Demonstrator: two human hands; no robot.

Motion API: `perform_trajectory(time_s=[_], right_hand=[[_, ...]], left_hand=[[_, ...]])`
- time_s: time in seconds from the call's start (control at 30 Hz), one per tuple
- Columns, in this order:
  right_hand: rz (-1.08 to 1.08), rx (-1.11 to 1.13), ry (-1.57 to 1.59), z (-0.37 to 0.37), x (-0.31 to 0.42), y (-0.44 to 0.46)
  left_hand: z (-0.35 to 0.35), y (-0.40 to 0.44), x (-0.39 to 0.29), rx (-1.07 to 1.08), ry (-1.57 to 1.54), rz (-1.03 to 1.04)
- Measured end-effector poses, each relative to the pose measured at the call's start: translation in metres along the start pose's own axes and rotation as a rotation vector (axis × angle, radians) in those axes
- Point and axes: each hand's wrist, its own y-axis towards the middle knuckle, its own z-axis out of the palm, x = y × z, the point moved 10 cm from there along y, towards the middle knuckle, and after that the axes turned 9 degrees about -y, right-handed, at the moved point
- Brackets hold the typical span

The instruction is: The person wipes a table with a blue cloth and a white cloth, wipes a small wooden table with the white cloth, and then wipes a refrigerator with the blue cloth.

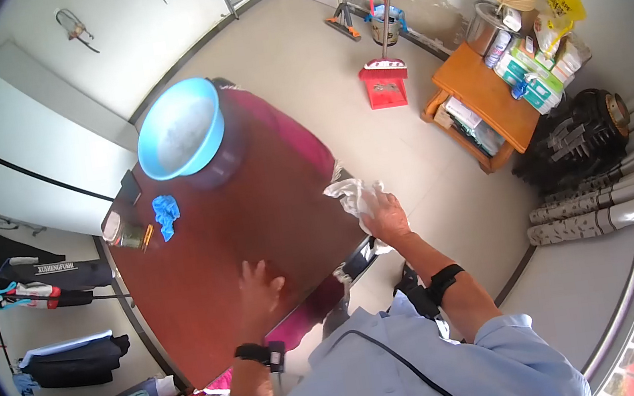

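Note:
A white cloth is bunched in my right hand, at the right edge of the dark red-brown table. Part of the cloth hangs past that edge. My left hand, slightly blurred, is over the near part of the tabletop with its fingers apart and holds nothing. Whether it touches the surface I cannot tell. Toward the far end of the table stands a light blue basin with cloudy, whitish contents. A crumpled blue cloth lies on the table to the left of the basin.
A jar and a small dark object are on the table's left side. A wooden side table loaded with packages stands at right. Beyond are a red dustpan and a bucket. Clothes hang at left.

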Motion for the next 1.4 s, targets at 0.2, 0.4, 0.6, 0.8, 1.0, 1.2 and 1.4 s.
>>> perform_trajectory(time_s=[0.2, 0.4, 0.6, 0.8, 1.0, 1.2, 1.4], right_hand=[[0.176, 0.340, -0.131, -0.002, -0.179, -0.088], [0.710, 0.702, -0.196, -0.008, -0.374, -0.323], [1.080, 0.554, -0.093, -0.040, -0.447, -0.445], [1.047, 0.526, -0.096, -0.051, -0.477, -0.360], [0.852, 0.520, -0.072, -0.062, -0.533, -0.202], [0.713, 0.575, -0.082, -0.084, -0.596, -0.070], [0.761, 0.475, -0.079, -0.104, -0.668, -0.016]], left_hand=[[0.079, 0.001, -0.068, 0.124, 0.052, -0.509], [0.100, 0.013, -0.040, 0.191, 0.081, -0.583], [0.105, 0.017, -0.032, 0.242, 0.144, -0.583], [0.104, 0.016, -0.042, 0.363, 0.124, -0.638], [0.112, 0.031, -0.003, 0.220, 0.393, -0.526], [0.100, 0.049, -0.046, 0.340, 0.379, -0.680], [0.087, 0.121, -0.095, 0.225, 0.309, -0.726]])
